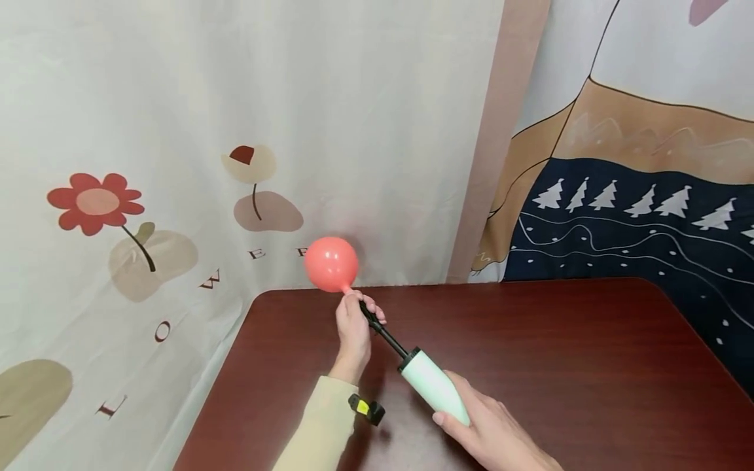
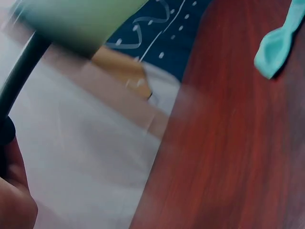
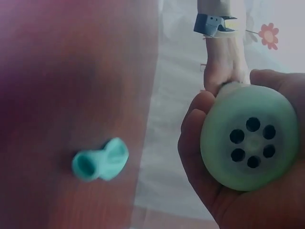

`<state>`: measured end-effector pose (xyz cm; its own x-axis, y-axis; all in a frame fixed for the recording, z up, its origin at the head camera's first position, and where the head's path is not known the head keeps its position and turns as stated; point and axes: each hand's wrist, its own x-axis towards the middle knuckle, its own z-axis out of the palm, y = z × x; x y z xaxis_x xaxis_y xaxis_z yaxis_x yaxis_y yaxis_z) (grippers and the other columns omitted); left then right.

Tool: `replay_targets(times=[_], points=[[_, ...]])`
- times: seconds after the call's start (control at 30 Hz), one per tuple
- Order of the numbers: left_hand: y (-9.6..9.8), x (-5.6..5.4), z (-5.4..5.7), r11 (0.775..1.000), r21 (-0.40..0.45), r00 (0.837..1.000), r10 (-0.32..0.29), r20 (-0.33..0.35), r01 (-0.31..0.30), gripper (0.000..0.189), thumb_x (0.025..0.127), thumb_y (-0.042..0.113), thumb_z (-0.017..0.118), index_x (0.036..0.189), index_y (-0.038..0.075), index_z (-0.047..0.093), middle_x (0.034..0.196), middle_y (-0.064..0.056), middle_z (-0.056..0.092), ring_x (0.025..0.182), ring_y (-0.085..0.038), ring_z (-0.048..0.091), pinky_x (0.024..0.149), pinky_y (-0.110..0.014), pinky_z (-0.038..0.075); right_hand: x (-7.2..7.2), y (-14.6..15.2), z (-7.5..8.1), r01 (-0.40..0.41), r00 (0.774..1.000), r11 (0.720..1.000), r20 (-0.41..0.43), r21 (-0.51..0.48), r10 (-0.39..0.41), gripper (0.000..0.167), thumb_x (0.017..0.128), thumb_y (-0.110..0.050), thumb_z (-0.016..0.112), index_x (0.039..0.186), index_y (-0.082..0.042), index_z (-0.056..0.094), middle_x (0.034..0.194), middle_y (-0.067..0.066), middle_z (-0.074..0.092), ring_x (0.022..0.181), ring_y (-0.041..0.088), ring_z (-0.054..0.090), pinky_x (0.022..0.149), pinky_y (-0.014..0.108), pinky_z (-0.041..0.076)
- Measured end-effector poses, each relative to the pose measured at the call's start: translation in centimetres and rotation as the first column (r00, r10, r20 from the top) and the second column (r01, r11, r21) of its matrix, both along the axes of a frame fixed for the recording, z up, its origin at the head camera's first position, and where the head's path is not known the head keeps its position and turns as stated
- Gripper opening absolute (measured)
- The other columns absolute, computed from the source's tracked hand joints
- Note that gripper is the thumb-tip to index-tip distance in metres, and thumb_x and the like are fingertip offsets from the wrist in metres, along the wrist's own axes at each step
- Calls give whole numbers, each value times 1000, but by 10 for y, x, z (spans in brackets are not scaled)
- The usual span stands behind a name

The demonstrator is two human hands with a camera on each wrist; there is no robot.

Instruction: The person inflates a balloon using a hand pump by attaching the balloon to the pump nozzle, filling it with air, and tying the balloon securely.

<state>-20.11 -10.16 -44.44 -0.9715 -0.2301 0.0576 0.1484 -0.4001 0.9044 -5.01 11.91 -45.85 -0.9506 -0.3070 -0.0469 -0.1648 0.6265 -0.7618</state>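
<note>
A partly inflated coral-red balloon (image 1: 332,263) sits at the far end of a hand balloon pump (image 1: 434,386). My left hand (image 1: 355,330) grips the pump's black front end, right below the balloon's neck. Between my hands a length of black rod (image 1: 391,340) shows outside the mint-green barrel. My right hand (image 1: 491,428) wraps around that barrel near its rear. Its rounded rear end (image 3: 253,143), with a ring of several holes, faces the right wrist camera. In the left wrist view the barrel (image 2: 81,21) is blurred, and only part of my left hand (image 2: 16,202) shows.
A limp teal balloon (image 3: 101,161) lies on the dark red-brown table (image 1: 565,353), also in the left wrist view (image 2: 275,50). Behind the table hangs a pale printed curtain (image 1: 377,131), with a navy tree-patterned one (image 1: 618,235) at right. A strapped black device (image 1: 366,409) is on my left wrist.
</note>
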Motion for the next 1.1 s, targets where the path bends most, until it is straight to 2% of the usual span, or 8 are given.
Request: replay_targets(times=[0.13,0.23,0.53,0.73,0.83,0.9,1.0,1.1], points=[[-11,-8,-4,998,50,999,42,25,-44,26,110,16,31,89,10,45,67,-1,50,52,-13,57,50,-25,53,12,17,-3,-32,999,999,15,41,32,72,98,-57,64,152,-13,47,143,5,58,98,16,61,74,38,52],[-10,-7,-8,997,57,998,42,49,-45,26,109,15,31,87,10,46,68,-1,50,54,-13,58,51,-24,53,15,20,-4,-46,999,997,20,66,44,75,98,-58,62,155,-12,44,145,4,57,97,15,61,73,36,51],[38,26,-23,996,-47,995,-76,71,80,25,108,13,31,91,9,48,75,-2,57,68,-15,69,65,-28,57,3,5,-2,0,1000,997,0,74,0,77,98,-62,59,154,-11,43,132,4,62,100,17,63,77,43,54],[48,34,-19,987,66,989,-148,21,147,20,110,17,33,95,12,45,79,-1,53,70,-16,73,83,-40,62,-5,-4,-1,54,995,996,-84,68,-48,72,99,-60,60,153,-16,44,130,1,64,96,13,64,73,38,53],[46,30,-13,985,125,992,-122,-8,122,21,109,14,32,92,12,44,75,0,49,59,-12,63,76,-42,63,-5,-5,-1,56,993,998,-105,43,-51,68,100,-57,61,154,-20,44,127,-4,63,93,9,62,72,34,52],[42,26,-10,984,154,996,-87,-12,87,24,108,12,31,88,11,44,71,1,46,53,-10,53,66,-35,62,-2,-4,-1,49,995,998,-85,34,-46,68,99,-59,61,153,-21,45,128,-4,62,94,10,62,74,35,53],[30,17,-6,980,199,1000,-31,-1,31,28,109,12,31,83,11,43,66,3,43,49,-7,44,49,-23,49,5,1,-1,25,999,999,-30,31,-24,71,98,-60,61,153,-18,46,133,0,62,97,14,62,76,39,53],[10,6,-5,967,250,999,35,9,-36,29,109,13,32,82,12,43,65,4,42,48,-6,40,44,-18,35,16,10,-3,1,1000,998,-8,61,0,73,98,-59,63,152,-14,47,139,4,61,98,15,62,76,38,53]])
